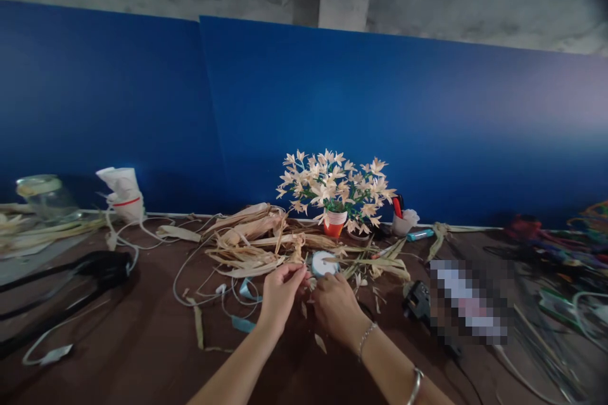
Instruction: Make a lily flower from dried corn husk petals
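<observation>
My left hand (279, 296) is closed in a pinch, thumb against fingertips. A pale strip of dried husk (296, 248) rises just beyond the fingertips; whether it is in the pinch is unclear. Close beside it, my right hand (336, 304) has its fingers curled downward, and what they hold is hidden. Right behind the right fingers lies a round white roll (325, 262), its kind hard to make out. Small husk scraps (320, 343) are scattered below the hands. Long dried corn husks (251, 237) are heaped behind the left hand.
At the back stands a red-and-white pot (335, 223) of pale husk flowers (332, 178). White cables (178, 278) loop across the left side. A black device (418, 300) lies on the right, past it thin rods (546, 348). A glass jar (50, 199) stands far left, before a blue partition (380, 95).
</observation>
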Tool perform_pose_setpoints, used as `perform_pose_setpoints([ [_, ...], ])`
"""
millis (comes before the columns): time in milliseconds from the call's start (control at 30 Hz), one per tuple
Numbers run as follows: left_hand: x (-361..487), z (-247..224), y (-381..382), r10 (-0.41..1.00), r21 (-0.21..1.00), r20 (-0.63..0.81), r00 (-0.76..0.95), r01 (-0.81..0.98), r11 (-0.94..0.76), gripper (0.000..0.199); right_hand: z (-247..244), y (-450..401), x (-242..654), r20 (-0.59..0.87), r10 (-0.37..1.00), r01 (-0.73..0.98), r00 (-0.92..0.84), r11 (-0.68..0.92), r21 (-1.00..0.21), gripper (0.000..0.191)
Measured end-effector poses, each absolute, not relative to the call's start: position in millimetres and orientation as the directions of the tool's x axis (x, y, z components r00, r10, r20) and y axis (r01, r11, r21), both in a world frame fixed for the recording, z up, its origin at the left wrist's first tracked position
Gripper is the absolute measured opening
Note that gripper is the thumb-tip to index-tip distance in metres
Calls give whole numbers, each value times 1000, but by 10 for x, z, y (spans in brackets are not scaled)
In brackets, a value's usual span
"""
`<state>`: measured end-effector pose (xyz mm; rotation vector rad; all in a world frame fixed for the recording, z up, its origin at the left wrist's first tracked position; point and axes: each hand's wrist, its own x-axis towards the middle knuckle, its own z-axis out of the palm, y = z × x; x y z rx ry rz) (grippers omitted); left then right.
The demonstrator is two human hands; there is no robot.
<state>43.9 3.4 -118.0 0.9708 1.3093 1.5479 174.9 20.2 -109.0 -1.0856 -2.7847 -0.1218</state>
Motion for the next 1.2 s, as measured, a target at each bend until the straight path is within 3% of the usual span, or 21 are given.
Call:
perform_pose_setpoints([
  [333,436,-1194,37,942,996,79,-326,-14,-88,23,-1128,203,1826,195,678,690,-708,724,-13,15],
  [900,448,-1296,57,943,987,145,-300,106,-118,24,-1192,287,1822,246,647,675,-722,737,42,15],
  [1000,447,-1316,62,942,975,184,-282,177,-137,24,-1215,308,1832,289,675,697,-679,716,-35,11],
  [1200,481,-1270,22,927,907,309,-212,359,-220,18,-1176,303,1901,424,739,629,-523,671,-392,8],
])
